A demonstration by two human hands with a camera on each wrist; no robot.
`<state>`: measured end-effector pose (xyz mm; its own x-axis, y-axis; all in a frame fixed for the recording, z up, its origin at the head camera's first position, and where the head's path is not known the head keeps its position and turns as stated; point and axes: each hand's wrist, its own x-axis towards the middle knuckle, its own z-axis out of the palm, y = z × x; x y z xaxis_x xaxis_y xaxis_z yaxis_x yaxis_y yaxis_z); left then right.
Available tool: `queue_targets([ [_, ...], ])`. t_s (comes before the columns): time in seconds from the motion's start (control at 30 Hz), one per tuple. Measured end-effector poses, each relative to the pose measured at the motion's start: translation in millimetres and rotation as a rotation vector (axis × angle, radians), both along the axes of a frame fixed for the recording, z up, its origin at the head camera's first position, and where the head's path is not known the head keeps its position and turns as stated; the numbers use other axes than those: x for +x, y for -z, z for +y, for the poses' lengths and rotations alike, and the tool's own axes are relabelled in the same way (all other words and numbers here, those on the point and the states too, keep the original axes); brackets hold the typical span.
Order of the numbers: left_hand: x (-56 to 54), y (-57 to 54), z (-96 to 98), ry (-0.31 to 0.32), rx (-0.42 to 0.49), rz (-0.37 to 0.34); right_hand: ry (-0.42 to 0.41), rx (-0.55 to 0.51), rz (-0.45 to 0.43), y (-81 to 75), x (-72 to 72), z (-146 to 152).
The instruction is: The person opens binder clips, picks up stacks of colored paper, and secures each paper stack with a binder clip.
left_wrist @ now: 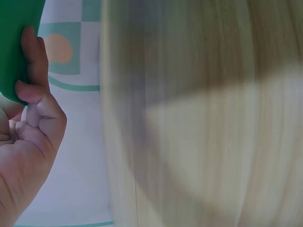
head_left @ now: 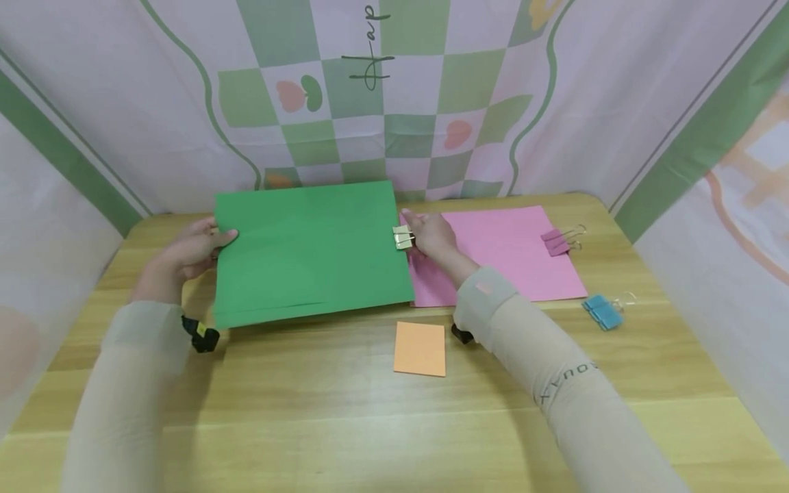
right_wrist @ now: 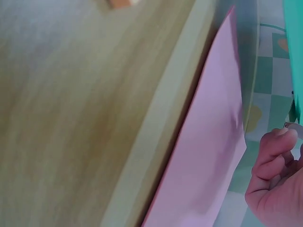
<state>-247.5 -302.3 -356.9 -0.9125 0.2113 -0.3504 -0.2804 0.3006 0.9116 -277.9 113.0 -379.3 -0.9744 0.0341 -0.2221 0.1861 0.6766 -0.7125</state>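
Note:
A sheaf of green paper (head_left: 308,250) is held up over the table, its near edge raised off the wood. At its left edge my left hand (head_left: 194,250) pinches it, thumb on top and fingers underneath; the left wrist view shows those fingertips (left_wrist: 29,90) against the green sheet. A gold binder clip (head_left: 403,237) sits on the right edge of the green paper. My right hand (head_left: 436,239) pinches the handles of this clip. Below that hand lies a pink stack of paper (head_left: 499,250) with a pink binder clip (head_left: 557,242) on its right edge.
An orange pad of sticky notes (head_left: 420,349) lies in front of the papers. To the right rests a blue binder clip (head_left: 604,311). A patterned curtain (head_left: 413,103) hangs behind the wooden table (head_left: 320,424).

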Motion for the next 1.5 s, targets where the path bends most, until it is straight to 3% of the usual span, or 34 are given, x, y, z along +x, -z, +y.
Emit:
queue_targets([
  [0.33,-2.4,2.7,1.4,-0.001,0.035,-0.011,-0.004,-0.048,0.011,0.3,3.0,-7],
  [0.63,-3.1,4.8,-5.4,-0.02,0.052,-0.03,-0.077,-0.28,0.029,-0.3,9.4,-9],
  [0.77,-2.2,4.2,-7.6,-0.028,0.042,-0.039,-0.105,-0.338,-0.032,-3.4,10.6,-10],
  [0.97,0.2,5.7,-12.0,-0.004,0.002,-0.027,-0.145,-0.334,-0.162,-4.2,11.3,-9],
  [1.2,2.5,11.2,-20.9,0.017,-0.033,-0.019,-0.112,-0.44,-0.268,-3.9,7.4,-7],
  [1.3,5.4,12.2,-27.2,-0.016,-0.035,-0.031,-0.12,-0.493,-0.318,-5.8,6.1,-5],
  [1.5,7.6,15.7,-32.6,-0.053,-0.027,-0.043,-0.178,-0.479,-0.356,-9.0,7.6,13],
])
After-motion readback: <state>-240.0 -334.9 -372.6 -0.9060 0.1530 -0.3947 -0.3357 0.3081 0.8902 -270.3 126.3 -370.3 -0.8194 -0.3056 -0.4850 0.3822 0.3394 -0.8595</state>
